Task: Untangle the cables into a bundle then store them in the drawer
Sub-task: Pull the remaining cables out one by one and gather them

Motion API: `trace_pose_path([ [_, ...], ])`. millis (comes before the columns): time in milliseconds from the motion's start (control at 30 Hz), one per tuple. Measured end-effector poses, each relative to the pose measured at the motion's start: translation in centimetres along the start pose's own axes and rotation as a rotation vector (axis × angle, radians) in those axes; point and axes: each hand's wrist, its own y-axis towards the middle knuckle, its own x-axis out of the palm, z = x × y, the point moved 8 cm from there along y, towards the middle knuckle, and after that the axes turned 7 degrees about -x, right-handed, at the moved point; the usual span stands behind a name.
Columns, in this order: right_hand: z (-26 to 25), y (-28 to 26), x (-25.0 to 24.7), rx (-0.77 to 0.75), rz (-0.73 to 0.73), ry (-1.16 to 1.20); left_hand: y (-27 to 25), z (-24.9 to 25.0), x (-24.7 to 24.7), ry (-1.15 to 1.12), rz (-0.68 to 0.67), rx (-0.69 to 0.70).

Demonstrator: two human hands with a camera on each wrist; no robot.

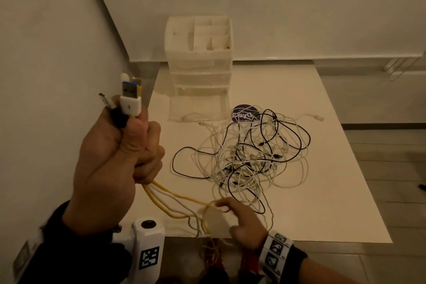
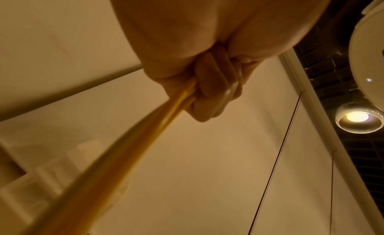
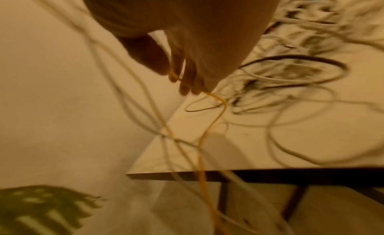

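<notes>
Several fingers [image 1: 152, 143] of the raised left hand [image 1: 110, 163] clench glossy yellow and white cables [image 1: 175, 196], boxy USB plugs [image 1: 130, 101] upward. Right hand [image 1: 239, 221] pinches a yellow loop at the white bench's [image 1: 322, 203] six-o'clock edge; the thin tangle [image 1: 249, 157] lies centre, the ribbed plastic drawer unit [image 1: 200, 62] at twelve.

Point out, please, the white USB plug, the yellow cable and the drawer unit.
white USB plug [image 1: 130, 105]: head view, on its white housing.
yellow cable [image 1: 182, 197]: head view, on the strand between the hands.
drawer unit [image 1: 202, 77]: head view, on a drawer front.
</notes>
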Motion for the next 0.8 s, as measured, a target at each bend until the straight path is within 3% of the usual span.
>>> trace_pose_path([
  [67,3.0,0.7,-2.2,0.099,0.125,-0.179,-0.4,-0.4,0.1,0.012,0.01,-0.005],
  [100,3.8,1.2,-2.5,0.113,0.12,-0.263,-0.5,-0.6,0.2,0.016,0.014,-0.013],
  [267,6.0,3.7,-0.4,0.135,-0.078,-0.54,-1.3,-1.5,0.4,-0.002,0.035,-0.072],
  [467,6.4,4.3,-0.5,0.083,-0.068,-0.675,-2.9,-0.2,0.3,-0.064,0.021,-0.095],
  [567,7.3,3.9,-0.8,0.07,-0.143,-0.739,-3.2,0.9,-0.5,-0.088,0.007,-0.166],
  [633,6.6,3.6,-1.2,0.09,-0.149,-0.772,-3.2,1.7,-0.9,-0.045,0.055,-0.128],
  [700,6.3,3.4,-2.2,0.156,-0.122,-0.634,-3.3,2.0,-0.5,-0.025,0.091,-0.083],
  [800,3.8,3.6,-5.3,0.129,-0.043,-0.365,-3.3,0.9,0.5,-0.028,0.078,-0.097],
])
